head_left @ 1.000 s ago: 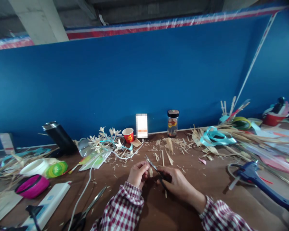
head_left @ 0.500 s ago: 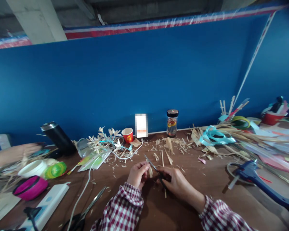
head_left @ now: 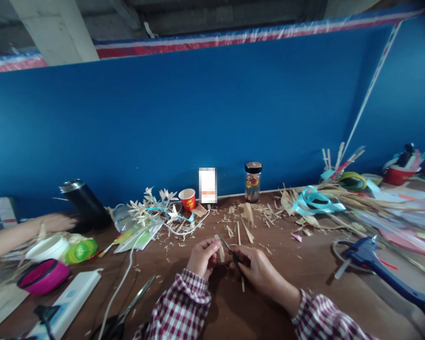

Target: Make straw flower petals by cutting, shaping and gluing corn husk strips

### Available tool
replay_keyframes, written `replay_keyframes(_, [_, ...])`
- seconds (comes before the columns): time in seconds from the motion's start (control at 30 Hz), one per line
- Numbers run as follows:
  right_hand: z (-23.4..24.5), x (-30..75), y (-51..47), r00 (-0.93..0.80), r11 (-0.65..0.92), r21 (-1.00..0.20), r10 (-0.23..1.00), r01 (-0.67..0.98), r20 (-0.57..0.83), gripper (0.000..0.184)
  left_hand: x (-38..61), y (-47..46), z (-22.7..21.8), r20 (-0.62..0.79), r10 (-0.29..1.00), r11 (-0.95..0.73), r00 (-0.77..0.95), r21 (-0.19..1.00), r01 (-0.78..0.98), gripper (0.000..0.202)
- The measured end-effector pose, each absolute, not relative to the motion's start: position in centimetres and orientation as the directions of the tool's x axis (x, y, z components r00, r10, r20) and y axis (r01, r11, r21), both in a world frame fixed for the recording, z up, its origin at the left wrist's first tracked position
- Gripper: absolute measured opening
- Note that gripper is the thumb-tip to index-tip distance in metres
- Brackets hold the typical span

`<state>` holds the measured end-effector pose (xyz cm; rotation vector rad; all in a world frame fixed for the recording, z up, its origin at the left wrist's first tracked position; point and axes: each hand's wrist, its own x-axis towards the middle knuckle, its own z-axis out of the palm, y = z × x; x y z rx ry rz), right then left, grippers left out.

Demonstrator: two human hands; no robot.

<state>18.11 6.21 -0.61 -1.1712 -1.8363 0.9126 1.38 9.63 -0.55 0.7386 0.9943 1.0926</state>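
Observation:
Between the fingertips of my left hand (head_left: pixel 202 257) is a pale strip of dried husk (head_left: pixel 221 251). My right hand (head_left: pixel 258 269) is closed around dark-handled scissors (head_left: pixel 236 261), whose blades point up and left, close beside the strip. Whether the blades touch the strip I cannot tell. A thin straw-coloured stick (head_left: pixel 238 232) lies on the brown table under and beyond my right hand. Small husk scraps (head_left: pixel 248 215) are scattered beyond both hands. A second pair of scissors (head_left: pixel 136 300) rests on the table left of my left sleeve.
A blue glue gun (head_left: pixel 378 257) lies at the right, near light-blue ribbon (head_left: pixel 315 202). Husk flowers (head_left: pixel 159 205), a red paper cup (head_left: pixel 187 199) and a lidded jar (head_left: pixel 253 183) stand behind. At the left are a power strip (head_left: pixel 71 300), a black flask (head_left: pixel 83 200) and another person's arm (head_left: pixel 31 231).
The scissors in my right hand have swung slightly, their tips lower and farther right from the strip's top. The other person's hand at the left has moved right, toward the flask.

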Motion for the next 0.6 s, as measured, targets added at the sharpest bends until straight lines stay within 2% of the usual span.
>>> replay_keyframes(0.07, [-0.9, 18.3, 6.7, -0.222, 0.302, -0.884, 0.947, 0.358, 0.234, 0.026, 1.4, 9.6, -0.5, -0.273, 0.952, 0.305, 0.139, 0.887, -0.347, 0.035])
replay_keyframes(0.17, [-1.0, 18.8, 7.4, -0.133, 0.199, -0.962, 0.975, 0.187, 0.176, 0.034, 1.4, 9.4, -0.8, -0.251, 0.947, 0.298, 0.2, 0.92, -0.256, 0.034])
replay_keyframes(0.27, [-0.5, 19.1, 7.6, -0.166, 0.093, -0.996, 0.982, -0.012, 0.094, 0.044, 1.5, 9.1, -1.1, -0.235, 0.929, 0.27, 0.286, 0.959, -0.09, 0.031])
replay_keyframes(0.33, [0.0, 19.3, 7.4, -0.227, 0.047, -0.997, 0.972, -0.068, 0.061, 0.047, 1.5, 8.8, -1.1, -0.228, 0.911, 0.227, 0.344, 0.973, 0.042, 0.028])
replay_keyframes(0.43, [0.3, 19.5, 7.2, -0.286, 0.028, -0.999, 0.957, -0.031, 0.035, 0.047, 1.6, 8.4, -0.6, -0.221, 0.886, 0.156, 0.407, 0.97, 0.187, 0.026])
replay_keyframes(0.6, [-0.1, 19.8, 7.3, -0.357, 0.113, -0.983, 0.933, 0.147, 0.054, 0.041, 1.8, 7.8, 0.4, -0.271, 0.852, 0.16, 0.447, 0.949, 0.27, 0.025])
